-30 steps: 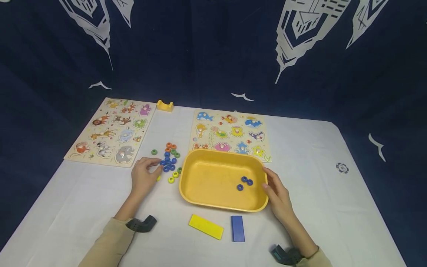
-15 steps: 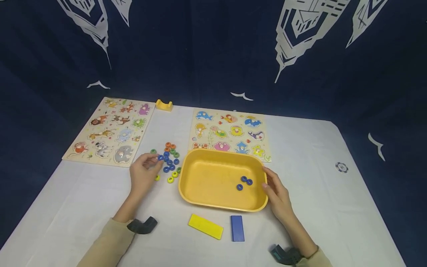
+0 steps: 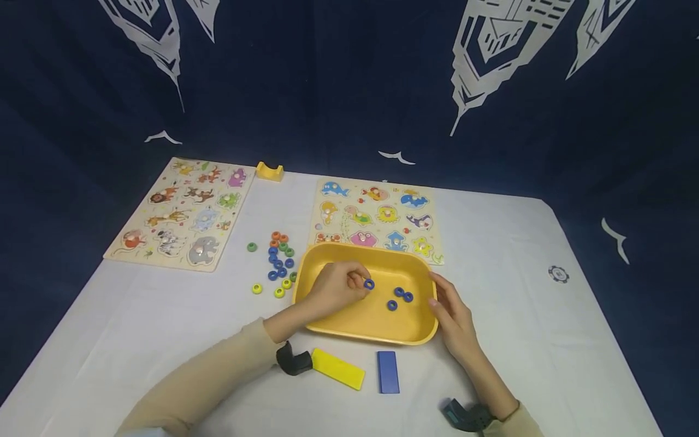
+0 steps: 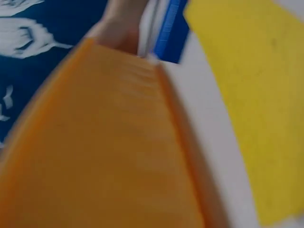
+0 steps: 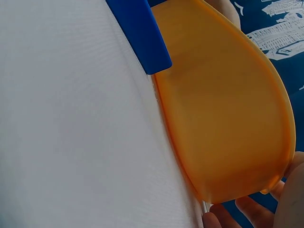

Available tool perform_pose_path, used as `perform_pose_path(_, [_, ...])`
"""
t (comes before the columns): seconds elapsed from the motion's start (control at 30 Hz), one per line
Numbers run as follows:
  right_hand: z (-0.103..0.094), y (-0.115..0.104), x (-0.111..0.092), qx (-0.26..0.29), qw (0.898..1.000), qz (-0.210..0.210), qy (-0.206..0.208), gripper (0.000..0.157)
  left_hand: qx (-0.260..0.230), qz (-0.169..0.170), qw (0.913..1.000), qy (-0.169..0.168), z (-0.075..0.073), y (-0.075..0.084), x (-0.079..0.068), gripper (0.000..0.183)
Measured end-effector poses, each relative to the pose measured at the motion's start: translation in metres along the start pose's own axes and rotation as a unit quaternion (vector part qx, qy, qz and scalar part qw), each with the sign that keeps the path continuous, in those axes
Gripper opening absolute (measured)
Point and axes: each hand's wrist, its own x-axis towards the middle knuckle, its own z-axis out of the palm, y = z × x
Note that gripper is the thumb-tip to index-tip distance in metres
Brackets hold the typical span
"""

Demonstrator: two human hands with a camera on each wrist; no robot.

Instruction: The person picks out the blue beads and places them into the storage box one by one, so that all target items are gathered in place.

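Over the yellow plastic tray point(image 3: 338, 331), my left hand point(image 3: 340, 286) pinches a blue bead point(image 3: 369, 284) between thumb and fingertips. Several blue beads point(image 3: 399, 292) lie inside the tray, towards its right end. My right hand point(image 3: 459, 321) grips that end, thumb at the rim and fingers along the outside. In the right wrist view, the fingers point(image 5: 254, 211) curl by the tray's end wall point(image 5: 228, 118). The left wrist view is blurred and shows the tray's side point(image 4: 109, 142), not the bead. Loose beads point(image 3: 281, 272) in blue, green, orange and yellow lie left of the tray.
A yellow block point(image 3: 338, 369) and a blue block point(image 3: 388, 372) lie in front of the tray. An animal puzzle board point(image 3: 180, 215) is at the left; a sea-animal board point(image 3: 377, 212) lies behind the tray. A small yellow notched piece point(image 3: 270, 172) stands at the back edge.
My left hand has picked a blue bead from the loose group and carried it right, over the tray. The right hand stays at the tray's end.
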Motion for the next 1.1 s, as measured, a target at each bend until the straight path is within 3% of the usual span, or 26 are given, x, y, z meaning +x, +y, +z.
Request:
perform_pose_path(0.17, [-0.001, 0.021, 0.002, -0.005, 1.0, -0.005, 0.0, 0.046, 0.09, -0.02, 0.9934, -0.068, 0.021, 0.004, 0.019, 0.015])
perform_pose_path(0.33, [-0.002, 0.031, 0.002, -0.005, 1.0, 0.003, 0.003, 0.046, 0.148, -0.017, 0.9847, -0.091, 0.036, 0.006, 0.03, 0.015])
perform_pose_path(0.47, [0.0, 0.029, 0.003, -0.004, 1.0, 0.006, 0.005, 0.046, 0.129, -0.014, 0.9855, -0.11, 0.037, 0.008, 0.03, 0.021])
perform_pose_path(0.6, [0.002, 0.03, 0.003, 0.0, 1.0, 0.008, 0.001, 0.046, 0.085, 0.004, 0.9904, -0.108, 0.026, 0.013, 0.018, 0.03])
perform_pose_path(0.7, [0.002, 0.031, 0.003, 0.0, 1.0, 0.008, -0.002, 0.047, 0.047, 0.036, 0.9961, -0.065, 0.011, 0.019, 0.001, 0.032])
perform_pose_path(0.8, [0.002, 0.031, 0.004, 0.004, 1.0, 0.005, 0.001, 0.047, 0.0, 0.076, 0.9966, 0.031, -0.006, 0.019, -0.018, 0.028])
perform_pose_path(0.87, [0.002, 0.031, 0.004, 0.008, 1.0, 0.002, 0.002, 0.048, -0.036, 0.091, 0.9898, 0.103, -0.02, 0.013, -0.028, 0.025])
perform_pose_path(0.97, [0.003, 0.031, 0.004, 0.01, 1.0, 0.002, 0.001, 0.048, -0.074, 0.086, 0.975, 0.191, -0.04, -0.005, -0.042, 0.022])
perform_pose_path(1.1, [0.003, 0.031, 0.003, 0.005, 1.0, 0.005, 0.0, 0.047, -0.078, 0.049, 0.9611, 0.26, -0.063, -0.037, -0.057, 0.022])
